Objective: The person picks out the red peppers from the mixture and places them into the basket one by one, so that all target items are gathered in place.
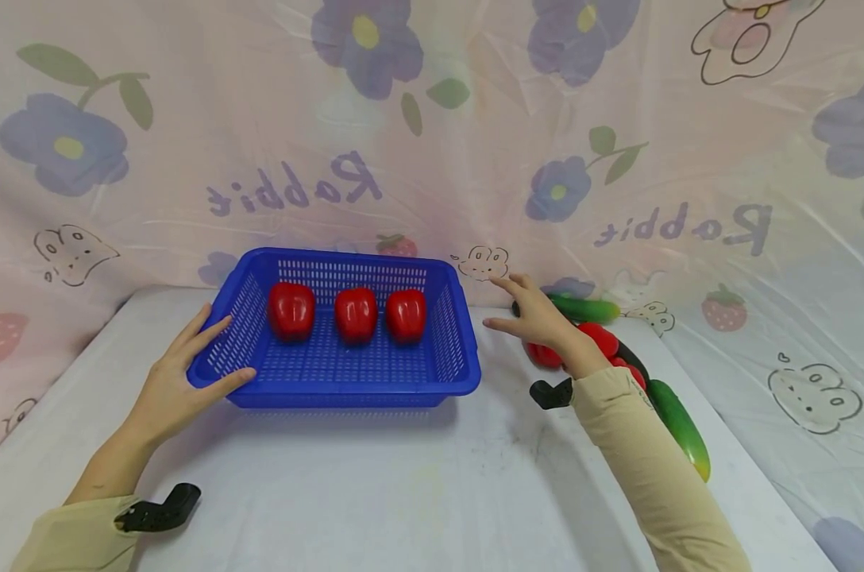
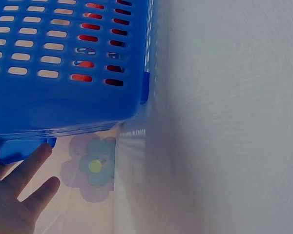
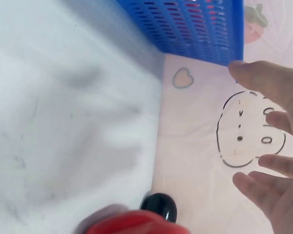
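Note:
A blue plastic basket (image 1: 346, 388) stands on the white table with three red bell peppers (image 1: 291, 311) in a row inside it. At the basket's left end is my left hand (image 1: 175, 381), its fingers spread along the rim and the thumb toward the front corner. In the left wrist view, fingers (image 2: 36, 161) show beside the basket wall (image 2: 63, 97). My right hand (image 1: 539, 318) hovers to the right of the basket with fingers extended and nothing in it. The right wrist view shows the spread fingers (image 3: 268, 175) near the basket's side (image 3: 195, 29).
Beneath and beyond the right forearm lies a group of vegetables: a green cucumber (image 1: 678, 425), another green one (image 1: 585, 308) at the back, red peppers (image 1: 599, 338) and a dark, long one (image 1: 632, 361). A patterned curtain (image 1: 432, 135) hangs behind the table.

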Action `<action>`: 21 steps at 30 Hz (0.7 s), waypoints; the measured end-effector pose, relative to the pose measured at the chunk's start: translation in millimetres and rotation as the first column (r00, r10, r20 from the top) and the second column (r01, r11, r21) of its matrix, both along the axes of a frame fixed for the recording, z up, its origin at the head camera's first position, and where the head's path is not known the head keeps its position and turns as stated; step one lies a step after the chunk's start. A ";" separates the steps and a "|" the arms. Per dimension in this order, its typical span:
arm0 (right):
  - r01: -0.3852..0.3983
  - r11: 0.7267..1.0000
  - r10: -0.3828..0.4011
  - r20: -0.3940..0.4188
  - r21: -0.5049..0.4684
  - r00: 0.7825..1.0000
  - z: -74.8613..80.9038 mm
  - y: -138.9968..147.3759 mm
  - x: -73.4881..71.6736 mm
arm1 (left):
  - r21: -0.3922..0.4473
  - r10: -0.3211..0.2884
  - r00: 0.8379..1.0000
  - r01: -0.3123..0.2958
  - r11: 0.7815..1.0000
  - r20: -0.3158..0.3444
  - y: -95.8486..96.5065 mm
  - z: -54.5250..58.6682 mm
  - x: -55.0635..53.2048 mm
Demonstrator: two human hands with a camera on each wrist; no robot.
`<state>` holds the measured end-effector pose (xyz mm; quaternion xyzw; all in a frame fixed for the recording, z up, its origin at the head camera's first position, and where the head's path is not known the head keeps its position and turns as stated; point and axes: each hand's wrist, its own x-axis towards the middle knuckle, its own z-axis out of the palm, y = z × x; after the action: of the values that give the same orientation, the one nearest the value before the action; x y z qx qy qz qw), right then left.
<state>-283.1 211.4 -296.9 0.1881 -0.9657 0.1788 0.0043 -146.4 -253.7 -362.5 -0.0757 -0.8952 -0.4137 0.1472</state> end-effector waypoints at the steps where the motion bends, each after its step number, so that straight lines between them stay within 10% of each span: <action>1: -0.005 1.000 0.005 -0.004 0.002 1.000 -0.7 1.9 -0.1 | 0.001 0.000 1.000 0.000 1.000 0.001 -0.1 -0.2 0.0; 21: 0.032 0.998 -0.032 0.014 0.059 0.999 -14.2 31.5 3.8 | 0.001 0.002 1.000 -0.002 1.000 0.006 0.2 0.8 0.1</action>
<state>-279.3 242.8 -311.1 0.1714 -0.9735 0.1516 -0.0057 -146.3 -253.5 -361.8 -0.0736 -0.8956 -0.4140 0.1450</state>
